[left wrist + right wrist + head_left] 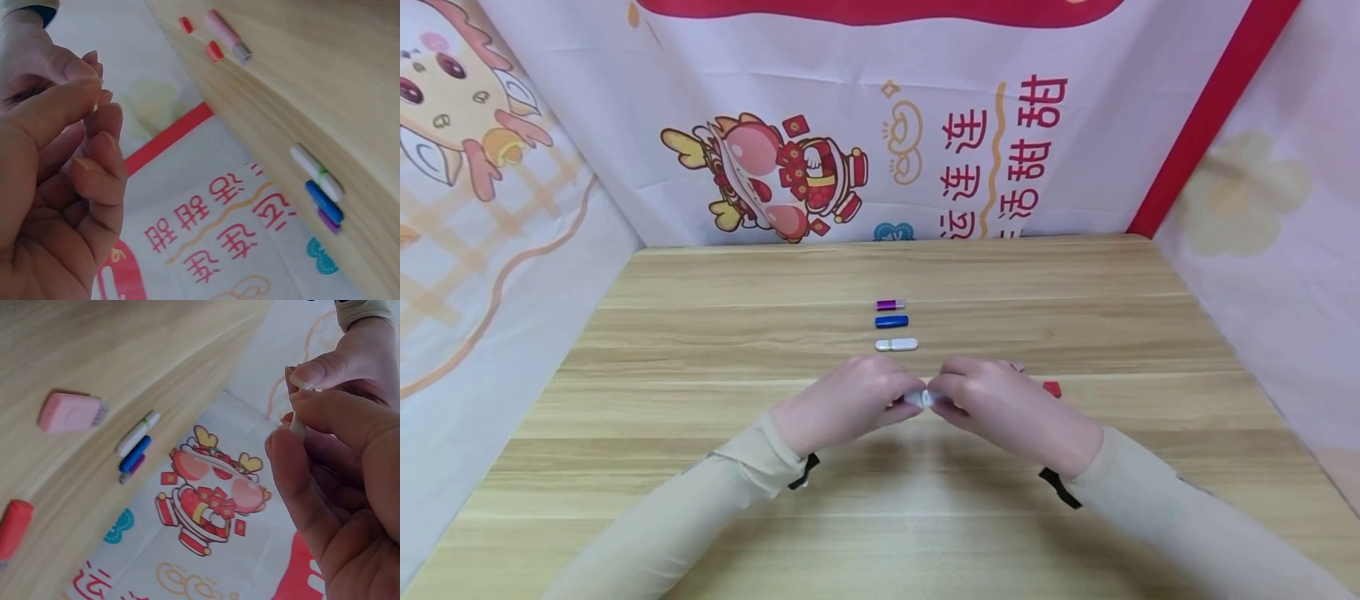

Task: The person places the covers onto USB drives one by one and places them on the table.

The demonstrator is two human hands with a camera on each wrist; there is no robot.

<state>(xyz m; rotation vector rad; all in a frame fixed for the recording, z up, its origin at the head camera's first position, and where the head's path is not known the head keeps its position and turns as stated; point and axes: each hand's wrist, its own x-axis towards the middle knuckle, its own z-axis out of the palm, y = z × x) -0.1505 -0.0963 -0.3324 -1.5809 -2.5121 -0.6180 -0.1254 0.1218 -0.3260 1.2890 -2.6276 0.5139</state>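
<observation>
Over the middle of the table, both hands meet at a small white USB stick (927, 398), most of it hidden by the fingers. My left hand (853, 402) pinches one end between thumb and forefinger. From the other side my right hand (1000, 408) pinches it the same way, the fingertips of the two hands almost together. Only a narrow white sliver (298, 422) shows between the fingers in the right wrist view. Just beyond the hands, in a row, lie a white stick with a green band (897, 344), a blue stick (892, 321) and a purple USB stick (890, 305).
To the right of the right hand lie a pink USB stick (72, 414) with a metal plug and a red USB stick (15, 528). The wooden table (700, 292) ends at a printed cloth backdrop (910, 50), with cloth at both sides too.
</observation>
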